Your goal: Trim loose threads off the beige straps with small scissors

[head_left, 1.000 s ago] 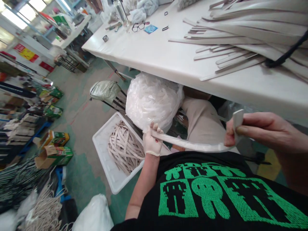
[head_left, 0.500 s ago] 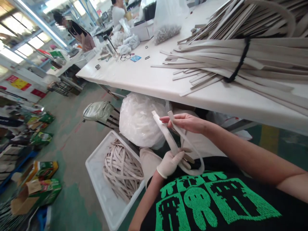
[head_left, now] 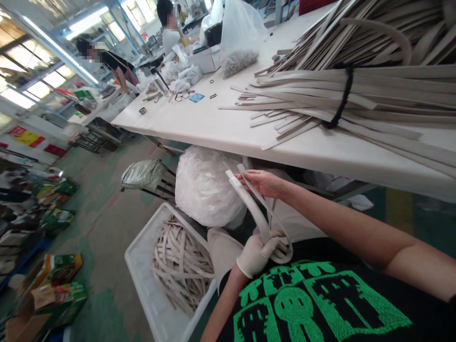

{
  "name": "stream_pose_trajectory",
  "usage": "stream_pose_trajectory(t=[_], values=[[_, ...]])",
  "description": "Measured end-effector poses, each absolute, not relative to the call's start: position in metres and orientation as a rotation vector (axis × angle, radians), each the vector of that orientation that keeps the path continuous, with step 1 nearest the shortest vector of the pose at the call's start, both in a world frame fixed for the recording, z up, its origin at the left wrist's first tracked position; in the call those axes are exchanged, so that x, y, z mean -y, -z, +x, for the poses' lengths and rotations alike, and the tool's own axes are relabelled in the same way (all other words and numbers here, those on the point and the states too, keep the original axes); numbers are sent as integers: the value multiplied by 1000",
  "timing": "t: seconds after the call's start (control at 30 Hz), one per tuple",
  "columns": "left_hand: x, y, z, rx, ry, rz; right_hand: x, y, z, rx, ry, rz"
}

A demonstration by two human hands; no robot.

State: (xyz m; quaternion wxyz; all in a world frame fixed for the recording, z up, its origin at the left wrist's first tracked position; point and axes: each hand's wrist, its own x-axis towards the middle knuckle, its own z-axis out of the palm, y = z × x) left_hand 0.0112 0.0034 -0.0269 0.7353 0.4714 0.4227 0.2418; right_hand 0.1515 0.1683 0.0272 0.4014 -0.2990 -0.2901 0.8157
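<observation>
running lengthwise up-left from gloved left hand (head_left: 257,255): pale strips (head_left: 252,204)

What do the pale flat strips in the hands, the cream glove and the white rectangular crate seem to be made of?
The pale flat strips look like matte leather or synthetic; one bends into a loop. The cream glove may be matte rubber, fitting closely. The white rectangular crate suggests smooth plastic, given its rounded rim.
</observation>
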Motion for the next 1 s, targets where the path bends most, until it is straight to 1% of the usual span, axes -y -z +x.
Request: stream_pose_trajectory(t=[0.13,0.23,0.5,0.67,0.77,0.9,1.0], values=[[-6,30,10,-909,-537,993,-172,-32,146,749,-2114,-637],[-8,42,5,-894,-548,894,-173,-37,145,817,-2013,-567],[-6,69,-4,-921,-590,676,-163,-48,150,994,-1751,-668],[-2,79,-5,-912,-593,644,-158,-53,155,1025,-1623,-757],[-9,64,-12,-925,-717,801,-151,-55,157,1145,-1593,-752],[-22,12,-22,-1165,-1047,1166,-129,-57,148,1463,-1594,-664],[-26,-24,-22,-1391,-1046,1228,-111,-57,136,1736,-1582,-532]])
